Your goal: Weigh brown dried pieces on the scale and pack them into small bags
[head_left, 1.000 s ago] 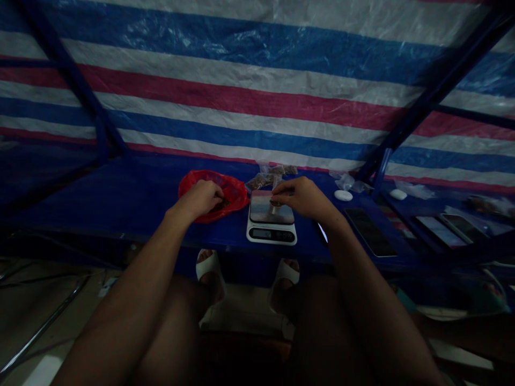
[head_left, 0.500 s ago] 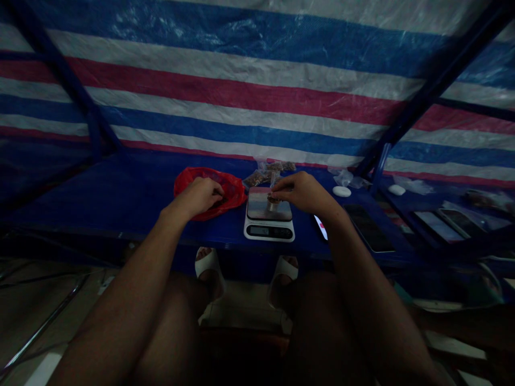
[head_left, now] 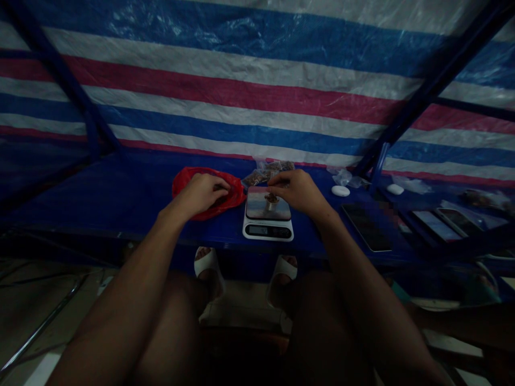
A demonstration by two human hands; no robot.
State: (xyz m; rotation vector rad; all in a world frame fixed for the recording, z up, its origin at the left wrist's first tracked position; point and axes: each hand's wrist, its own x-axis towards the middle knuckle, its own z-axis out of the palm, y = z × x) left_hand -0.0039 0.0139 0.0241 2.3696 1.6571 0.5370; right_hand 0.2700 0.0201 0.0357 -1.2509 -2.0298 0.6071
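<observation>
A small digital kitchen scale (head_left: 267, 219) stands on the blue table (head_left: 132, 198) in front of me. A small cup (head_left: 271, 201) of brown bits sits on its plate. My right hand (head_left: 295, 190) hovers just behind and right of the cup, fingers pinched together; what they hold is hidden. My left hand (head_left: 203, 193) rests curled in a red plastic bag (head_left: 189, 179) left of the scale, fingers closed among dark contents. Small clear packets (head_left: 267, 170) of brown material lie behind the scale.
Two white round lids (head_left: 340, 191) and crumpled clear bags (head_left: 346, 176) lie to the right. Dark phones or tablets (head_left: 366, 228) rest on the table's right part. Blue frame posts (head_left: 376, 161) rise at both sides. A striped tarp (head_left: 257, 96) hangs behind. My feet in white sandals (head_left: 207, 262) are below.
My right hand lifted back from the cup on the scale, leaving it uncovered. My left hand shifted slightly inside the red bag. The view tilted a little.
</observation>
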